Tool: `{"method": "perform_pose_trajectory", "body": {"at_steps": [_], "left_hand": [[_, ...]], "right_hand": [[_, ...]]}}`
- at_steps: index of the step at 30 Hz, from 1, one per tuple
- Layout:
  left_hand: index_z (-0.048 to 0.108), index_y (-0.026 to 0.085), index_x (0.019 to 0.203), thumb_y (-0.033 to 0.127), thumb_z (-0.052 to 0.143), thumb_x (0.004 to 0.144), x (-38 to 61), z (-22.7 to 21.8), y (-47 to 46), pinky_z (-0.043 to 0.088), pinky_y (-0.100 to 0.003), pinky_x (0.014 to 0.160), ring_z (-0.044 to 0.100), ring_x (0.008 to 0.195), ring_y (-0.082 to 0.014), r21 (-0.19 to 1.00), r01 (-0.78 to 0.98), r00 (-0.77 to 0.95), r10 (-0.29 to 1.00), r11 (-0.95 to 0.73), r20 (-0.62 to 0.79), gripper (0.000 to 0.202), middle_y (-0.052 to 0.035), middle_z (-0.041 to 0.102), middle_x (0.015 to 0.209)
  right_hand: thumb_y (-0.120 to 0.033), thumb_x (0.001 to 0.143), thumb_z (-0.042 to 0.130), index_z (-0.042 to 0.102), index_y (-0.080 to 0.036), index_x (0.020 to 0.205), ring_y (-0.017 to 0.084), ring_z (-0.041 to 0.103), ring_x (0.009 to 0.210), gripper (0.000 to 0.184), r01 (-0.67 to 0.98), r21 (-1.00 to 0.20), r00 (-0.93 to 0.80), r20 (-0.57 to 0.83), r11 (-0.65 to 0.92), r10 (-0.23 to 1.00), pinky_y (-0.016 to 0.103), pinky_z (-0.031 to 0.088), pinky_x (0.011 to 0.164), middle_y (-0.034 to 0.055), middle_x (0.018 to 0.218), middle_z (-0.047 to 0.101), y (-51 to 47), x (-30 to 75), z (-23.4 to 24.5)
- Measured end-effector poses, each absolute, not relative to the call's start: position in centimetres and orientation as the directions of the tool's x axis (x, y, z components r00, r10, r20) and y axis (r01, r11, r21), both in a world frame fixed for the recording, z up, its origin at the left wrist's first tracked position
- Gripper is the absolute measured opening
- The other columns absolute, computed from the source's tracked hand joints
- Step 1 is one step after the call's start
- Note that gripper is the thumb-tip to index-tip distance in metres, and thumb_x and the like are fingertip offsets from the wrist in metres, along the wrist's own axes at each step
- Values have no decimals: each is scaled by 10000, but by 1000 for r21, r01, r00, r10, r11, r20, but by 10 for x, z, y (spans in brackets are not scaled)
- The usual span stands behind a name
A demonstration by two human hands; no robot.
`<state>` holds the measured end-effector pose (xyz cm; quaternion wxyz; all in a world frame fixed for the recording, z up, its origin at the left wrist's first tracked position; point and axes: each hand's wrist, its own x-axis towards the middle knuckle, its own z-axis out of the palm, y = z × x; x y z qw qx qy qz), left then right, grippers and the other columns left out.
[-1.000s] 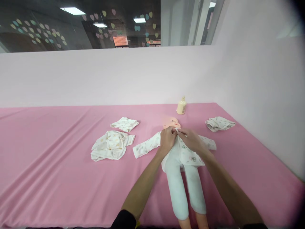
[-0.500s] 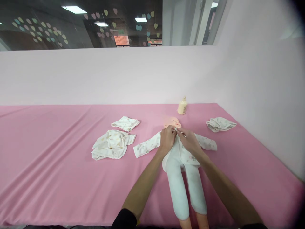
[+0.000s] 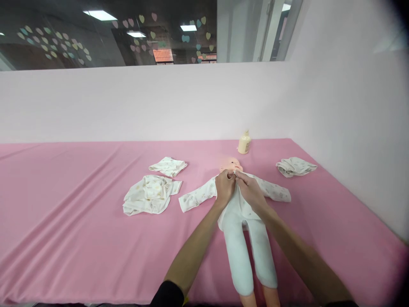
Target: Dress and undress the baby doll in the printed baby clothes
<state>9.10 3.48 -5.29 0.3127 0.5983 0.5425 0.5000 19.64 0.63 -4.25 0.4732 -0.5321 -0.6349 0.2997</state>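
Well to the left of the left hand (image 3: 224, 186), a crumpled white garment (image 3: 150, 194) and a smaller folded cloth (image 3: 168, 165) lie on the pink bench (image 3: 64, 204). The left hand is pinched shut on the collar of the doll's printed top (image 3: 243, 200), just under the doll (image 3: 238, 221)'s chin. Touching it, the right hand (image 3: 249, 189) pinches the same collar. Beyond the hands stands a cream bottle (image 3: 244, 143); well right of the right hand lies another bundled cloth (image 3: 295, 166).

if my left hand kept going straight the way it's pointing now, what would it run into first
Probably the doll's head. The left hand pinches the printed shirt at the doll's neckline and points away from you, toward the back wall. The head lies just beyond its fingertips; depth is hard to judge from this view.
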Motion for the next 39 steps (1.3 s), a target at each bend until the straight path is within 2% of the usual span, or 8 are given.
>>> {"method": "perform_pose_trajectory", "body": {"at_steps": [5,11,15,19,24,31,36,39], "left_hand": [[601,155,705,348,540,851,91,-60,38,356,-231,634,527,645,-112,936,271,-112,959,-223,260,249,-1,641,697],[639,155,748,326,546,844,92,-67,41,368,-236,652,553,676,-122,944,238,-112,959,-230,262,217,-12,659,733],[642,146,743,298,572,804,94,-66,41,372,-234,630,548,674,-126,984,91,-84,984,-152,160,178,-17,636,708],[658,129,794,248,596,753,93,-60,41,387,-232,647,552,681,-122,985,-173,71,997,-13,26,140,-15,622,701],[583,130,648,162,570,679,85,-49,41,348,-222,610,441,564,-75,926,-331,159,978,181,-134,46,30,507,575],[597,121,681,237,559,691,77,-50,52,427,-226,703,531,624,-90,878,-403,197,961,259,-194,123,-25,578,659],[607,121,683,262,639,698,78,-51,50,425,-238,694,513,603,-88,905,-358,175,968,231,-177,145,-14,571,644],[596,126,654,273,642,705,77,-53,48,410,-246,665,480,574,-84,928,-314,171,973,203,-155,162,2,546,614]], "right_hand": [[-273,889,415,660,-202,1245,233,524,1290,438,341,-905,32,281,253,959,396,370,1115,69,1328,617,3,190,-47],[-243,888,415,652,-206,1268,216,488,1333,450,324,-904,48,308,277,950,405,334,1158,56,1371,587,3,187,-51],[-233,890,416,635,-196,1293,210,466,1352,459,333,-900,44,313,281,949,402,320,1172,59,1397,563,3,187,-52],[-192,882,383,616,-185,1316,200,439,1372,492,363,-893,61,308,266,950,409,299,1187,56,1404,556,3,188,-50],[-156,863,370,624,-168,1304,214,458,1356,509,420,-859,55,345,292,937,436,310,1179,75,1400,559,4,188,-49],[-164,884,346,670,-145,1233,218,436,1366,477,506,-806,22,367,306,930,412,306,1176,97,1413,544,3,188,-50],[-151,877,342,704,-179,1167,211,438,1360,465,530,-780,-10,386,332,922,395,330,1154,72,1376,577,0,188,-48],[-139,864,346,726,-202,1108,202,493,1306,456,517,-776,-34,403,362,914,374,364,1125,51,1298,635,-1,188,-46]]}}
